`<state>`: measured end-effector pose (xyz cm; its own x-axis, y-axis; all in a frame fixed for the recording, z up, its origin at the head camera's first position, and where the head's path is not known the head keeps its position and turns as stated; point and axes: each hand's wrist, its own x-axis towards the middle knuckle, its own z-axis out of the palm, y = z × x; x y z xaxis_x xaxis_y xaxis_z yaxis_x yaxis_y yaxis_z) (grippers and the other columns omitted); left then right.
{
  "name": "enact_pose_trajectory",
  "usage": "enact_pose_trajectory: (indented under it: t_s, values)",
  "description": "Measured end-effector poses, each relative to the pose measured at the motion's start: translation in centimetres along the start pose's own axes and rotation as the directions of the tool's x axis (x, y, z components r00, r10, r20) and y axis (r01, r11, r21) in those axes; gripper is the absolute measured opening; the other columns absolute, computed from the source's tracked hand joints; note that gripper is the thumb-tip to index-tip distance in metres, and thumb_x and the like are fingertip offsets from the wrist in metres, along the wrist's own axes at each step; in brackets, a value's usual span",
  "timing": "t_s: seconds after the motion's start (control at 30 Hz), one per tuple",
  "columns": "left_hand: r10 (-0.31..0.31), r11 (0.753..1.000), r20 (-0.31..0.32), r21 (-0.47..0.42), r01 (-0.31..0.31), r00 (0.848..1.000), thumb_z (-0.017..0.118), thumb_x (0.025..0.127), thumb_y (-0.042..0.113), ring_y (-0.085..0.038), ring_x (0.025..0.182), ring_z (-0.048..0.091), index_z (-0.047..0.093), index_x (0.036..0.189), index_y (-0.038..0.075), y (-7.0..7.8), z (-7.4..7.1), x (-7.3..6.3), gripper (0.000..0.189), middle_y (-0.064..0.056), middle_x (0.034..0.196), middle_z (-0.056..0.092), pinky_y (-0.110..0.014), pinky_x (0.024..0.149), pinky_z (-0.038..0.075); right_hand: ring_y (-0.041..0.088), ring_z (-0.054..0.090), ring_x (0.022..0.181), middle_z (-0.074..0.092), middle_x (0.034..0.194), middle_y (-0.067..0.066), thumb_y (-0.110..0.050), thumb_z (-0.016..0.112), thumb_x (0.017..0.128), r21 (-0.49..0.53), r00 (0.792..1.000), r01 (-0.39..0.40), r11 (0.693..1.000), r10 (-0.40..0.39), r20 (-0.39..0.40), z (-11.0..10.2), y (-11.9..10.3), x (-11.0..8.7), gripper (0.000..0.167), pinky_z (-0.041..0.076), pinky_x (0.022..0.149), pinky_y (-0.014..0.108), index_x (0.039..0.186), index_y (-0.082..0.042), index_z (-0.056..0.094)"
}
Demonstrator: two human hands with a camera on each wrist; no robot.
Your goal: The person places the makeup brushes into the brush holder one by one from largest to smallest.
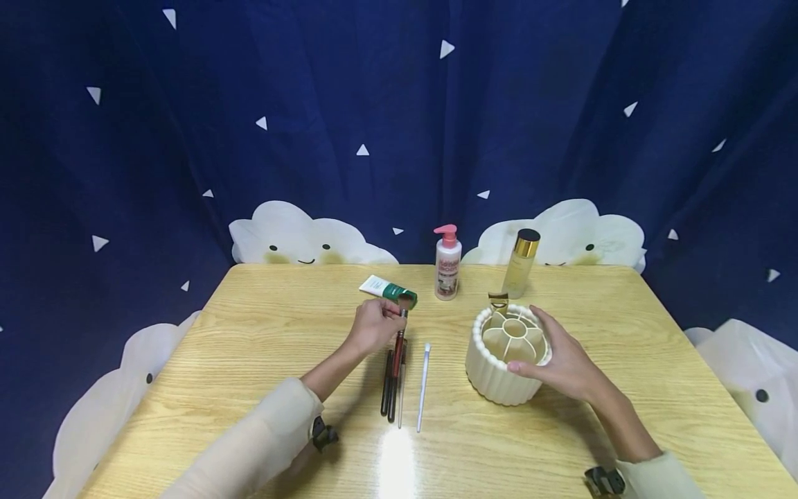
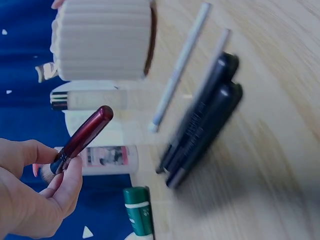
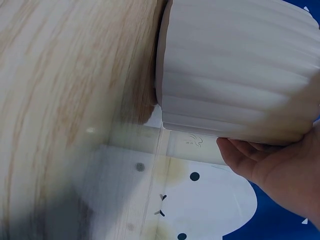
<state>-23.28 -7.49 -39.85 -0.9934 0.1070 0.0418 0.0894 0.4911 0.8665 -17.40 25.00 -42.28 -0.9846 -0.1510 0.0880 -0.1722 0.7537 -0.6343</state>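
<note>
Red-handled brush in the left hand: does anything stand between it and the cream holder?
Nothing upright visibly does: only the slim pale stick lies flat on the table between the raised red-handled brush and the cream holder.

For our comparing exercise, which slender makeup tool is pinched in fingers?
The glossy dark red, brown-bristled brush, pinched by the left hand; the slim white tool and slim black tools lie on the pale wooden table.

Bright head view; white glare at bottom centre on the glossy, pale wood-grain tabletop (image 1: pixel 280 322); soft shadows beside both cream fabric sleeves (image 1: pixel 258 436); dimmer left-wrist view, black cylindrical brush handles (image 2: pixel 212 127) blurred right of centre; right-wrist view shadowed at lower left.
</note>
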Motion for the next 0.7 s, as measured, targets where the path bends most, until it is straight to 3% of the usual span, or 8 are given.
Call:
enact_pose_trajectory:
  t_s: [0.37, 0.7]
  values:
    - [0.112, 0.978, -0.043, -0.174, -0.118, 0.993, 0.067, 0.081, 0.005, -0.012, 0.071, 0.062, 0.063, 0.098, -0.005, 3.5, 1.4, 0.8, 0.02, -0.017, 0.089, 0.067, -0.021, 0.064, 0.053, 0.051, 0.037, 0.129, 0.031, 0.148, 0.028, -0.049, 0.076, 0.072, -0.001, 1.0, -0.007, 1.0, 0.007, -0.006, 0.0, 0.0, -0.1, 0.108, 0.035, 0.094, 0.071, 0.151, -0.008, 0.014]
    - [0.113, 0.947, -0.09, -0.292, -0.134, 0.99, 0.068, 0.084, 0.009, -0.02, 0.088, 0.067, 0.061, 0.105, -0.004, 5.6, 2.9, 1.2, 0.026, -0.018, 0.1, 0.068, -0.023, 0.074, 0.054, 0.051, 0.036, 0.13, 0.03, 0.149, 0.027, -0.049, 0.076, 0.073, 0.013, 1.0, -0.012, 1.0, 0.012, 0.002, 0.0, -0.2, -0.1, 0.108, 0.034, 0.095, 0.072, 0.151, -0.009, 0.013]
